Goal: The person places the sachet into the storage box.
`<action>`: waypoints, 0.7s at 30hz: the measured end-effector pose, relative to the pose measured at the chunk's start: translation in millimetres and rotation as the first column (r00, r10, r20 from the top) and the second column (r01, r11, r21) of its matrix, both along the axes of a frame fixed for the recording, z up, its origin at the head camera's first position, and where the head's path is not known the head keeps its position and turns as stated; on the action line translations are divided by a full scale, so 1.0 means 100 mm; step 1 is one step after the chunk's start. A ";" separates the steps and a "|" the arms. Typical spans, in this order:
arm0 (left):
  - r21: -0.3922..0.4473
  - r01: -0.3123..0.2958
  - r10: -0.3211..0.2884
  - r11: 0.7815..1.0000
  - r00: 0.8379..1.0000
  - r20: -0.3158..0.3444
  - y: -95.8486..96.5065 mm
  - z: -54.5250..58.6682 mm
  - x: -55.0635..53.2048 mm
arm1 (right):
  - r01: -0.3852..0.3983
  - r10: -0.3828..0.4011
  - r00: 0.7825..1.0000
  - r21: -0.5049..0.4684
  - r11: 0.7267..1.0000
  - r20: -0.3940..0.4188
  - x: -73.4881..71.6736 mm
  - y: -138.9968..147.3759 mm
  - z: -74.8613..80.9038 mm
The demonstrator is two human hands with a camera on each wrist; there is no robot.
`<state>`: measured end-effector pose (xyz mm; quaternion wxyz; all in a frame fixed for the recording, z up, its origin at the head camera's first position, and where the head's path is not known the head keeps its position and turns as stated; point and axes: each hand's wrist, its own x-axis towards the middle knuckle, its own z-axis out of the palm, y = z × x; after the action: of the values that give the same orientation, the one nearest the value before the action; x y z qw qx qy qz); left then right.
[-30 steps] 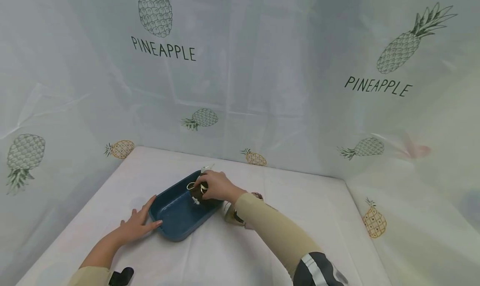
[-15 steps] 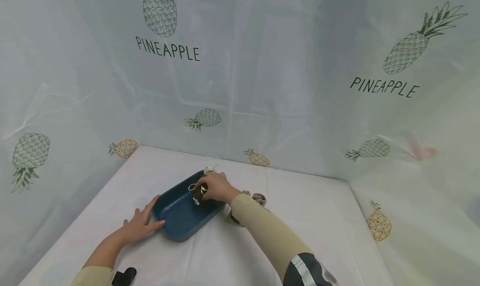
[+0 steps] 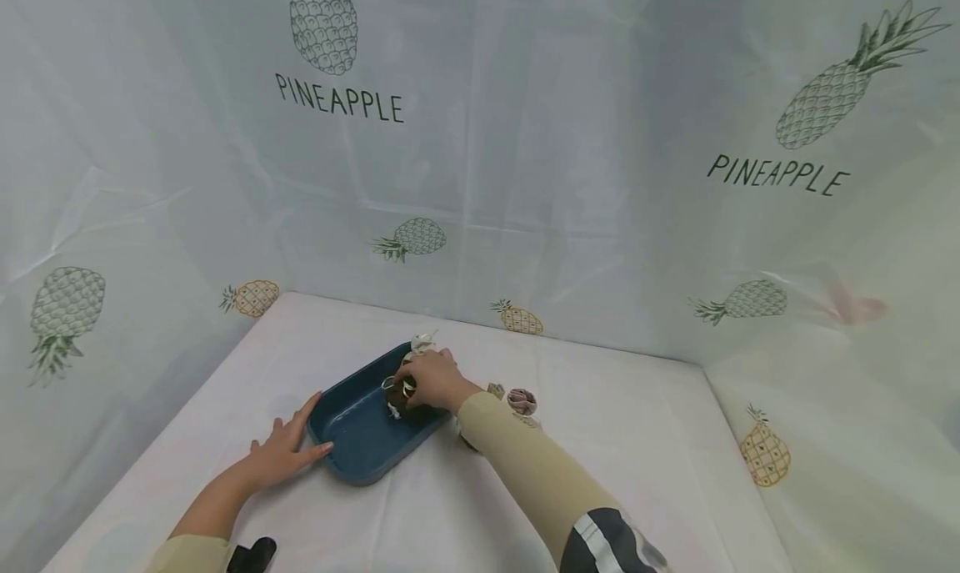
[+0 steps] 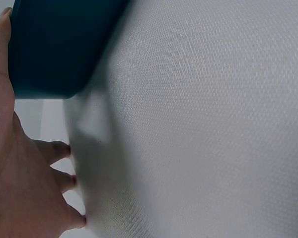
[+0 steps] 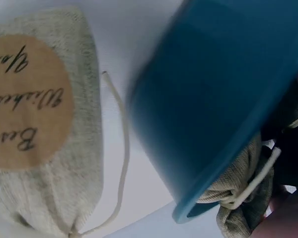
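Note:
In the head view my right hand [image 3: 435, 379] reaches into the right end of the blue tray [image 3: 360, 471] and grips a small dark brown cloth pouch [image 3: 397, 399] with pale cord loops. Beside it, at the tray's far corner, sits a light cloth pouch [image 3: 422, 343]. The right wrist view shows the gathered neck of a grey-beige pouch [image 5: 233, 186], tied with cord, over the tray's rim. My left hand [image 3: 281, 452] rests against the tray's left end, thumb and forefinger spread along the wall. In the left wrist view its other fingers [image 4: 62, 181] reach toward the white cloth.
A linen pouch [image 5: 79, 129] with a round "Best Wishes" label lies beside the tray. A pinkish-brown bundle [image 3: 522, 401] lies beyond the right forearm, which partly hides other items. A black object [image 3: 252, 555] is by the left wrist. Pineapple-print sheeting [image 3: 562, 181] walls the table.
The view has shifted slightly, moving the scene rightward. The right hand and the brown pouch stay in the tray, with the pouch slightly lower. More of the pinkish-brown bundle shows beside the right sleeve.

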<state>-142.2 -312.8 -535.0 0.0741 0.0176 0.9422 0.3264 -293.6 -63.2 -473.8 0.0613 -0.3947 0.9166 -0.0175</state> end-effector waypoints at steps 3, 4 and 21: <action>0.006 -0.004 0.004 1.000 1.000 0.002 0.01 0.00 0.00 | -0.002 0.003 1.000 0.033 0.999 -0.019 0.01 0.00 -0.02; 0.007 -0.005 0.005 1.000 1.000 0.004 0.01 0.00 0.01 | -0.002 0.003 1.000 0.038 0.999 -0.018 0.02 0.00 -0.02; 0.015 -0.001 0.000 1.000 1.000 0.019 0.02 0.02 0.01 | -0.096 0.096 0.993 0.011 0.995 -0.074 0.06 0.25 0.16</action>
<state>-140.9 -310.6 -533.1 0.0829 0.0149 0.9389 0.3338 -288.1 -37.8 -457.6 0.0294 -0.4384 0.8983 0.0036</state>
